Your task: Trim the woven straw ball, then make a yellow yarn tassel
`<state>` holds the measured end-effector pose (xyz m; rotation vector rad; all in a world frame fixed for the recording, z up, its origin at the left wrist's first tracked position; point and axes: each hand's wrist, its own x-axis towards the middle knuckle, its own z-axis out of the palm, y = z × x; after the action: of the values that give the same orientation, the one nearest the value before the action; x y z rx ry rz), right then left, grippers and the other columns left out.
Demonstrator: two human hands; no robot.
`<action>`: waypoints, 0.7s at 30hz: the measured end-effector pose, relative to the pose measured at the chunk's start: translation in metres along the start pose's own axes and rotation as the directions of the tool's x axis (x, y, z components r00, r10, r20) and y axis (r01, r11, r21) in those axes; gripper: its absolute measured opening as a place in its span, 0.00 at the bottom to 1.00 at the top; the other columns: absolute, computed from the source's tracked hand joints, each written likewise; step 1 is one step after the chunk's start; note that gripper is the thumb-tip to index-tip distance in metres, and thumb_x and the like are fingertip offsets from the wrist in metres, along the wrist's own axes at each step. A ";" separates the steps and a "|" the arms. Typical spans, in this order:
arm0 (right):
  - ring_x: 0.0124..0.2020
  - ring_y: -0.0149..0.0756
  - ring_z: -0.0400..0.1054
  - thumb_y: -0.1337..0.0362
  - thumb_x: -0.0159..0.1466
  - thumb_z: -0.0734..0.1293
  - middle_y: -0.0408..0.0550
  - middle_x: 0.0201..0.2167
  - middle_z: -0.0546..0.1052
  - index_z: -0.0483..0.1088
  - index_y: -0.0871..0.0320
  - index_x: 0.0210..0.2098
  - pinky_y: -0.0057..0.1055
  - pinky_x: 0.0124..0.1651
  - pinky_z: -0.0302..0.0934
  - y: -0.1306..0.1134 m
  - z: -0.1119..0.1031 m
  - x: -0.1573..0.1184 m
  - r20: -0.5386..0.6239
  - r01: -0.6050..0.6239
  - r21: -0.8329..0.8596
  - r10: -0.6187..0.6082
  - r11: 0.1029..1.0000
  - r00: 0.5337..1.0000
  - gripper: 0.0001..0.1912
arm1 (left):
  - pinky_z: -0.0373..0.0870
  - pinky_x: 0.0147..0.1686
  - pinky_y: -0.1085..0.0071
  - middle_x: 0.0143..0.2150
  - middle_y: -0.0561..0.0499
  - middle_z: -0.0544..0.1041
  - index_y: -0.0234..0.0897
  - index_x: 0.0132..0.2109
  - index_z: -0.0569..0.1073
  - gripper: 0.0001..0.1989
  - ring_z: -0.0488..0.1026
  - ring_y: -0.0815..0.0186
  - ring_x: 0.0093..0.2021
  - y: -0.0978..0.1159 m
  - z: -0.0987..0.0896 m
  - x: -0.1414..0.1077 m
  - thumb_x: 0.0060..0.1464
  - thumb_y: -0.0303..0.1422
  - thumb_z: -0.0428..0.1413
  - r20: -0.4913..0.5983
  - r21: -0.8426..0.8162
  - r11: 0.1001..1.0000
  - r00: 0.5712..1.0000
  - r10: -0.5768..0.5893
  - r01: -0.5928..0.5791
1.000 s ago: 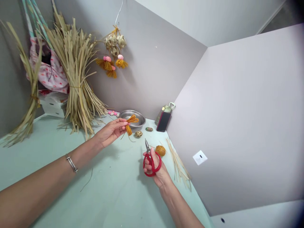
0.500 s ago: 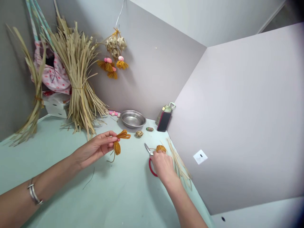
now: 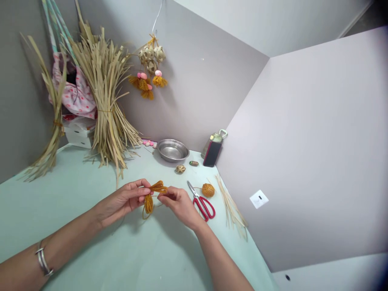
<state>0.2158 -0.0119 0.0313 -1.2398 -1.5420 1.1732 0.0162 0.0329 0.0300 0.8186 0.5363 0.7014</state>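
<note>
Head view: the looped orange yarn [image 3: 148,205] is being pinched between thumb and fingers of the left hand [image 3: 129,198], held above the table [image 3: 133,254]. Just to the right, the right hand [image 3: 179,205] is curled in close; whether any strand is pinched there cannot be told. Farther right, the red-handled scissors [image 3: 197,197] are seen beside the yarn ball [image 3: 208,190].

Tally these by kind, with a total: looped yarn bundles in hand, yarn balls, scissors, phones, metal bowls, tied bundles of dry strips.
Looped yarn bundle, in the left hand: 1
Yarn ball: 1
Scissors: 1
Phone: 1
Metal bowl: 1
Tied dry-strip bundles: 2
Total: 7
</note>
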 end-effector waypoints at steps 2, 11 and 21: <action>0.25 0.28 0.56 0.62 0.60 0.68 0.40 0.23 0.68 0.74 0.59 0.28 0.27 0.29 0.51 -0.002 -0.007 -0.005 -0.023 -0.026 -0.068 0.025 0.997 0.999 0.08 | 0.65 0.34 0.78 0.27 0.57 0.68 0.36 0.35 0.75 0.07 0.61 0.74 0.26 -0.002 -0.007 0.003 0.51 0.30 0.66 -0.040 0.048 0.999 0.999 0.015 -0.013; 0.25 0.28 0.54 0.59 0.66 0.63 0.38 0.23 0.65 0.71 0.58 0.30 0.26 0.28 0.48 -0.020 -0.003 -0.017 -0.036 0.084 -0.222 -0.094 0.971 0.995 0.11 | 0.60 0.34 0.69 0.26 0.55 0.72 0.37 0.32 0.71 0.10 0.68 0.65 0.30 -0.015 -0.010 0.010 0.52 0.39 0.62 -0.130 0.579 0.805 0.960 0.248 -0.130; 0.26 0.30 0.60 0.60 0.66 0.62 0.41 0.24 0.69 0.73 0.58 0.30 0.26 0.30 0.52 -0.008 -0.006 -0.011 -0.160 0.070 -0.231 -0.108 0.971 0.981 0.12 | 0.58 0.28 0.71 0.24 0.55 0.69 0.38 0.32 0.71 0.10 0.66 0.66 0.26 -0.028 -0.001 0.008 0.52 0.39 0.61 0.013 0.595 0.799 0.996 0.093 -0.082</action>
<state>0.2222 -0.0222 0.0399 -1.3649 -1.6143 0.8285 0.0307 0.0254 0.0054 1.4404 0.7558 0.6267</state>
